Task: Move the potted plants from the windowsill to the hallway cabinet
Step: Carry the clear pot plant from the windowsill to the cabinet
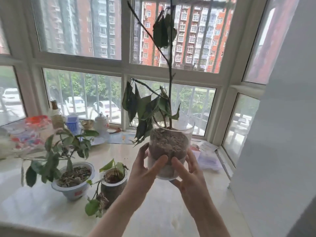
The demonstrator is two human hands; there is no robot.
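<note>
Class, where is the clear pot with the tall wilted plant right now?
The clear pot is held between left hand and right hand, above the windowsill, right of two smaller pots.

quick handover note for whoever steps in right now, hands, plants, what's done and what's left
Left hand: gripping the left side of the clear pot.
Right hand: gripping its right side and underside.
The clear pot, holding soil and a tall wilted plant, is lifted off the windowsill, roughly upright.
On the sill to the left: the white bowl pot and the small dark pot, both untouched.
Done: first pot picked up.
Left: carry it to the hallway cabinet, which is not in view, then move the other two.
</note>
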